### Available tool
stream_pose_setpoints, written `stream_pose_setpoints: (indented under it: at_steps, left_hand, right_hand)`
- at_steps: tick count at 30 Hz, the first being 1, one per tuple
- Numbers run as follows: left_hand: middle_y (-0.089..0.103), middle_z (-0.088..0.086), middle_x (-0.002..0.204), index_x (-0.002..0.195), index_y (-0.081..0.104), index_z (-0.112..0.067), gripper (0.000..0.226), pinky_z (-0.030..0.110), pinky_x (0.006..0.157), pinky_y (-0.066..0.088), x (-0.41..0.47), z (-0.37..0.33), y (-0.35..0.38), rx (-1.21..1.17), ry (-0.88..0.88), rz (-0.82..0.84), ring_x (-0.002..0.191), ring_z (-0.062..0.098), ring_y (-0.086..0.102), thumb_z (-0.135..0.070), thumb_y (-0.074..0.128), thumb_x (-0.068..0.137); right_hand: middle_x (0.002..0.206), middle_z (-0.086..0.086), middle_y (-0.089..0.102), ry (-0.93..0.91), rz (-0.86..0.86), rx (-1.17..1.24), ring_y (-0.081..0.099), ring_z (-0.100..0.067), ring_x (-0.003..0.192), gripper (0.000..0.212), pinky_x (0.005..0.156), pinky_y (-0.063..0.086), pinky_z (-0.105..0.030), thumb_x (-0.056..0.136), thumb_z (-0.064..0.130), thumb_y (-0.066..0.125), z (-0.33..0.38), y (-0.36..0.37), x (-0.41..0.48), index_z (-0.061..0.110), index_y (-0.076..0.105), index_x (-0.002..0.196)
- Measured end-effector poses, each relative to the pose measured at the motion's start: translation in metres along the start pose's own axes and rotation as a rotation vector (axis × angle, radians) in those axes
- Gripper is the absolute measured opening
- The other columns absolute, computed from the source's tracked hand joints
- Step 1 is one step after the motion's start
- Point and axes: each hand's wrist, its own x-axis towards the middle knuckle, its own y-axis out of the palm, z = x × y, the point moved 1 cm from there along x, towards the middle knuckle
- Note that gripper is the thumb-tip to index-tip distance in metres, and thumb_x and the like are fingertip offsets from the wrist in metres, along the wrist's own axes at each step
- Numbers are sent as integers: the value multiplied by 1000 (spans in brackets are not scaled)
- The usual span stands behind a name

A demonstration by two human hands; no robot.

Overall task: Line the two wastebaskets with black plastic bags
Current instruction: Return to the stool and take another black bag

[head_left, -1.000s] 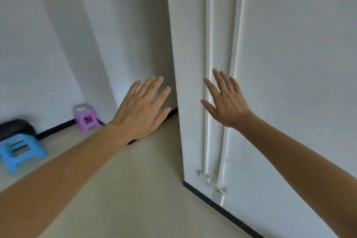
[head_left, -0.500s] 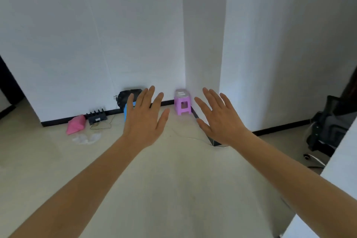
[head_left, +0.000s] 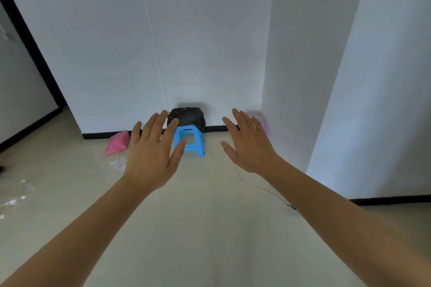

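Observation:
A black plastic-covered object, possibly a lined wastebasket, stands against the far white wall behind a blue stool. My left hand is held out flat in front of me, fingers spread, holding nothing; it overlaps the stool's left side in the picture but is far nearer to me. My right hand is also stretched out flat and empty, to the right of the stool. No loose black bag shows.
A pink bag lies by the wall's black skirting, with clear plastic scraps near it and more scraps at the left. A blurred purple stool sits behind my right fingers. A thin white cable runs over the beige floor.
My view has swung left from a wall corner with pipes to this alcove. The blue stool and black object now sit centred between my hands, which stay outstretched and empty.

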Motion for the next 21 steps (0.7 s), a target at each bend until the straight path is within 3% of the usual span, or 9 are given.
stream_pose_setpoints:
  at_steps: [12,21]
  left_hand:
    - [30,17,155,145,39,-10,69,55,115,23,230,175,204,4,-94,95,143,34,28,-52,17,96]
    - [33,14,155,143,43,-12,66,56,113,26,393,244,398,-43,-122,211,142,31,31,-51,18,96]
  right_hand:
    - [163,-18,6,-57,49,-29,12,-32,149,66,120,10,-47,102,49,28,-36,164,327,15,12,156]
    - [163,-16,8,24,123,29,13,-30,149,66,120,14,-46,101,50,30,-98,319,503,16,13,155]
